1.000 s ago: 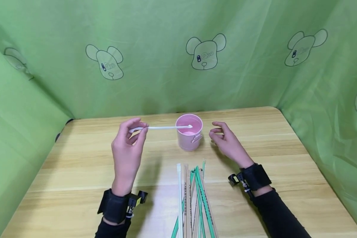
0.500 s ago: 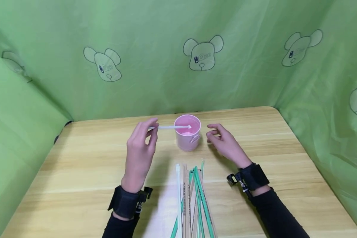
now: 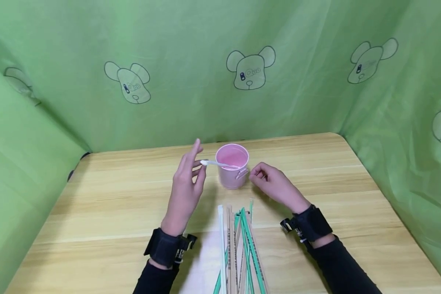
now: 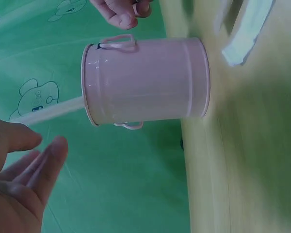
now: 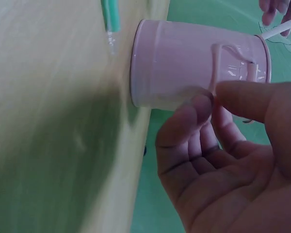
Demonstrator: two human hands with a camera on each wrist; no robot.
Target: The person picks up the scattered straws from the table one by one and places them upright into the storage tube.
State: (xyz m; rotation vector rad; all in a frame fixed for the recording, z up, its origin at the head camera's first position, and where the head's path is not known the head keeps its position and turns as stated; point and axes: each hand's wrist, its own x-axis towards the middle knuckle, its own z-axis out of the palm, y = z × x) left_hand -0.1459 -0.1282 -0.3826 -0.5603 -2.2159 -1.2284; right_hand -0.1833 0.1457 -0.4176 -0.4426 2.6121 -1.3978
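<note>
A pink metal bucket with small side handles stands upright on the table. A white straw leans in it, one end inside and the other sticking out over the rim to the left. My left hand is at that outer end, thumb and fingers parted. In the left wrist view the straw runs past the thumb into the mouth of the bucket. Beside the right-hand handle, my right hand has curled fingers, thumb and index tips together. A narrow gap shows between fingertips and handle in the left wrist view.
Several straws lie in a loose bunch in front of the bucket: a white wrapped straw, brown paper-wrapped straws and green straws. A green curtain surrounds the wooden table at the back and sides.
My left hand has moved right toward the bucket and let go of the straw, which now slants down inside. The right hand's fingers have curled in, closer to the bucket's handle.
</note>
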